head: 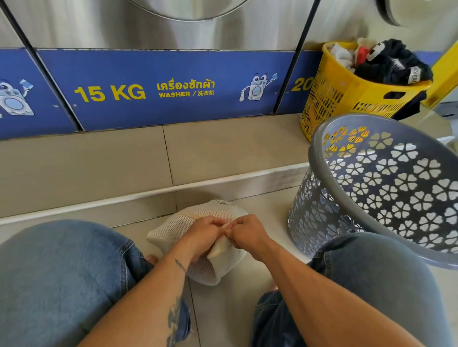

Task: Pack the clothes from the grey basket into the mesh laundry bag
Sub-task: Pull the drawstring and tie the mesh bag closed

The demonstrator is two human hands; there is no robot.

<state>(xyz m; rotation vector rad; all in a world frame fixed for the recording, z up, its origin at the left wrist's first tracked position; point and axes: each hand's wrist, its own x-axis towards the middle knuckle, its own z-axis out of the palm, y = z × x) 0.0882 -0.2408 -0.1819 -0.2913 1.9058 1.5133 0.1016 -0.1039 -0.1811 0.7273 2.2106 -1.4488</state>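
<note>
The white mesh laundry bag (179,228) lies bulging on the tiled floor between my knees. My left hand (203,233) and my right hand (246,232) meet on top of it, both pinching the bag's fabric at its near edge, fingertips touching. A cream fold of cloth shows just below the fingers. The grey basket (393,194) with flower-shaped holes stands tilted at the right, its open mouth towards me; I see no clothes inside it.
A yellow basket (337,96) heaped with dark and light clothes stands on the raised tiled step (119,164) behind the grey one. Steel washers with blue panels (153,90) rise along the back. My jeans-clad knees frame the bag left and right.
</note>
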